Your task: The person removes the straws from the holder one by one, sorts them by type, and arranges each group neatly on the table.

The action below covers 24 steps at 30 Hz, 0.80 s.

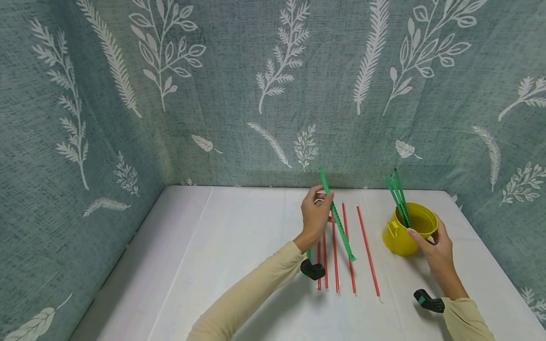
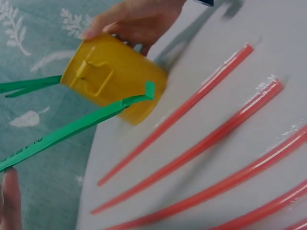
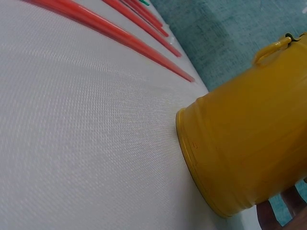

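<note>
My left hand [image 1: 314, 217] pinches a green paper-wrapped straw [image 1: 339, 222] between thumb and fingers, held slantwise above the red straws. Dark print runs along its wrapper, and its lower end has a flat folded tip. To the right, my right hand [image 1: 441, 253] grips a yellow bucket [image 1: 398, 241] by its right side, thumb at the rim. Several green straws [image 1: 400, 199] lean out of the bucket toward the back left. In the left wrist view, the end of the held straw overlaps the bucket [image 2: 115, 72], whose small side handle faces the camera.
Several red straws [image 1: 368, 248] in clear wrappers lie roughly side by side on the white table [image 1: 204, 265]. A bit of green [image 1: 308, 254] shows beside the left wrist. A leaf-patterned grey-green cloth [image 1: 230, 94] hangs behind the table and along its sides.
</note>
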Motion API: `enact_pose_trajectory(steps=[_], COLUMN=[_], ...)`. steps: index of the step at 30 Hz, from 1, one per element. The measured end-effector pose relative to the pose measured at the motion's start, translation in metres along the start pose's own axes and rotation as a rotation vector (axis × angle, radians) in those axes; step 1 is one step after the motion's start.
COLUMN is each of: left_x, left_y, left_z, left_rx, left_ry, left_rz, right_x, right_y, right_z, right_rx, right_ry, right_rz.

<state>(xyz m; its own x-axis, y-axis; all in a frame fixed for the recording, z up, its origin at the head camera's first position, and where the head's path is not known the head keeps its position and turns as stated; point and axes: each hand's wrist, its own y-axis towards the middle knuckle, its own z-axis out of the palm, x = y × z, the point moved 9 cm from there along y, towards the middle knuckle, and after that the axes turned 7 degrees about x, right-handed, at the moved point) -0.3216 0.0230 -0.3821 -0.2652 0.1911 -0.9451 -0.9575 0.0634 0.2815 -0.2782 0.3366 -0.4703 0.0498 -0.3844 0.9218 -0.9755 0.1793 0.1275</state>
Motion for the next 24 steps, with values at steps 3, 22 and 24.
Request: enact_pose_trajectory(steps=[3, 22, 24], left_x=[0.005, 0.046, 0.040], left_y=[-0.001, 0.004, 0.000], left_z=[-0.003, -0.040, -0.042], left_rx=[0.011, 0.032, 0.036], left_ry=[-0.001, 0.084, 0.091], left_rz=[-0.044, -0.174, -0.186], right_x=[-0.001, 0.001, 0.001], right_y=[0.001, 0.002, 0.002], right_z=[0.000, 0.000, 0.000], right_rx=[0.001, 0.002, 0.002], right_ry=[0.006, 0.016, 0.017], right_rz=[-0.003, -0.022, -0.018])
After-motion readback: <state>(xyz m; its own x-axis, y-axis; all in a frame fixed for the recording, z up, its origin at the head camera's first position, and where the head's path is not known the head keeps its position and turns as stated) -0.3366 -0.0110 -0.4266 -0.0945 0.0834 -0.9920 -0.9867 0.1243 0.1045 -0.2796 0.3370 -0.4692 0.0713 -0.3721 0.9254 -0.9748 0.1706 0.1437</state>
